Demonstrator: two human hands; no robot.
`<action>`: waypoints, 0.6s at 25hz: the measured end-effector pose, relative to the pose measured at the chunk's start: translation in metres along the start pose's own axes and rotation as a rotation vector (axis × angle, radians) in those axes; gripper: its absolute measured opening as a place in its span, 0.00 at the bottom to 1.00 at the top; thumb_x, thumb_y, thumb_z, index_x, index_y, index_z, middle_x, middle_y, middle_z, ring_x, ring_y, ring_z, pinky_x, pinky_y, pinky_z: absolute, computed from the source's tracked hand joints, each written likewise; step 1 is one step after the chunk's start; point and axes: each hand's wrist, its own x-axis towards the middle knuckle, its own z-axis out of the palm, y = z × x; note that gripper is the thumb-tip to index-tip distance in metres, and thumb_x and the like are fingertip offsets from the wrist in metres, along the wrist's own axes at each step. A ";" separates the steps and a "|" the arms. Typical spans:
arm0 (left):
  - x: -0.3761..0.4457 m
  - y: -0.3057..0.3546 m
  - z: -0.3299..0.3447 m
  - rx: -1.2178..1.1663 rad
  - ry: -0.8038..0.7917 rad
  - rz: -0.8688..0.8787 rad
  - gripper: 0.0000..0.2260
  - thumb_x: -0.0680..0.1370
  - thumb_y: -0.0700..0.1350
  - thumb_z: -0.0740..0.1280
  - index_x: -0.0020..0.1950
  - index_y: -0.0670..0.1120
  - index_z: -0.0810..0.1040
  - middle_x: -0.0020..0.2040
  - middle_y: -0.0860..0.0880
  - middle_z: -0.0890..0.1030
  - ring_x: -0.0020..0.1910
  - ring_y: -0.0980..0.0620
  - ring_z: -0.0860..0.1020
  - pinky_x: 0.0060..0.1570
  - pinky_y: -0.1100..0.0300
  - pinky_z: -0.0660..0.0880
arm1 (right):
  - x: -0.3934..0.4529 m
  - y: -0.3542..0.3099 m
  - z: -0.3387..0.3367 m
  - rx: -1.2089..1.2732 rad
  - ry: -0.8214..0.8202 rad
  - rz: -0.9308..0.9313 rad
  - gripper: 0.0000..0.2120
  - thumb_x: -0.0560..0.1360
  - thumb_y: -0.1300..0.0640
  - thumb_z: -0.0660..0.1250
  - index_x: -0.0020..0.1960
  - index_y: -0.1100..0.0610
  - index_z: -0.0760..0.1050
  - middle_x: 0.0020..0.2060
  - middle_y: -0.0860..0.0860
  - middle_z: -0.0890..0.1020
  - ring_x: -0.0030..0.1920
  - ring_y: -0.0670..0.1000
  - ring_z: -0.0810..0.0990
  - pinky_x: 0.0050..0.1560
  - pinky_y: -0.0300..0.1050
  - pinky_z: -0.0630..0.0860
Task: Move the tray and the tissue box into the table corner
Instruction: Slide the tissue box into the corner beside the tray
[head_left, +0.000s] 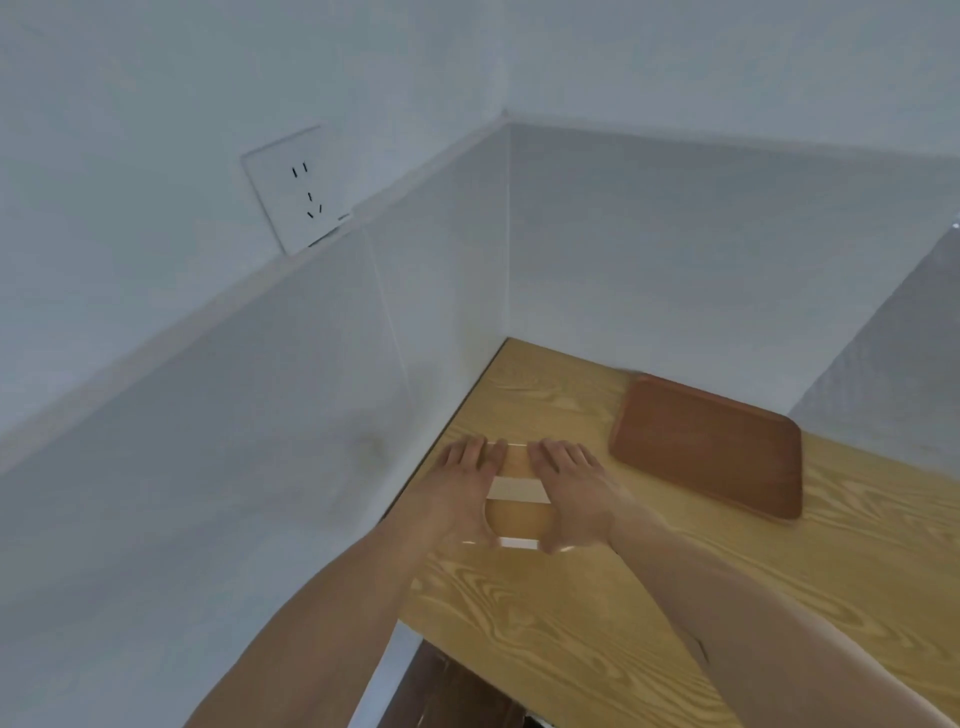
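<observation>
Both hands (467, 488) clasp tissue box (517, 491); tray (709, 449) just right.

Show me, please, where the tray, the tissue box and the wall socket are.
tray (709, 447), head view, middle of its flat base.
tissue box (517, 489), head view, white strip between the hands.
wall socket (298, 187), head view, plate centre.

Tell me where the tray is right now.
In the head view the brown tray lies flat on the wooden table, against the back wall, to the right of both hands and the tissue box they hold.
</observation>
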 end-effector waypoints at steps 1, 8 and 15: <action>0.011 0.000 -0.001 0.004 -0.009 0.003 0.56 0.62 0.64 0.75 0.79 0.48 0.45 0.75 0.42 0.56 0.75 0.40 0.56 0.74 0.45 0.56 | 0.007 0.009 0.000 0.017 -0.014 0.006 0.63 0.62 0.40 0.77 0.82 0.59 0.43 0.80 0.58 0.53 0.79 0.59 0.50 0.80 0.56 0.49; 0.079 -0.001 0.002 0.067 -0.137 0.040 0.59 0.61 0.64 0.76 0.79 0.49 0.43 0.76 0.42 0.53 0.76 0.39 0.51 0.75 0.45 0.52 | 0.037 0.048 0.015 0.074 -0.025 0.074 0.63 0.62 0.39 0.77 0.82 0.60 0.43 0.80 0.58 0.53 0.79 0.60 0.51 0.80 0.56 0.49; 0.120 -0.025 0.006 0.082 -0.181 0.102 0.59 0.61 0.64 0.76 0.79 0.49 0.42 0.77 0.41 0.52 0.77 0.41 0.51 0.76 0.46 0.51 | 0.074 0.058 0.023 0.096 -0.023 0.143 0.63 0.62 0.38 0.77 0.82 0.60 0.43 0.80 0.58 0.53 0.79 0.60 0.51 0.80 0.57 0.49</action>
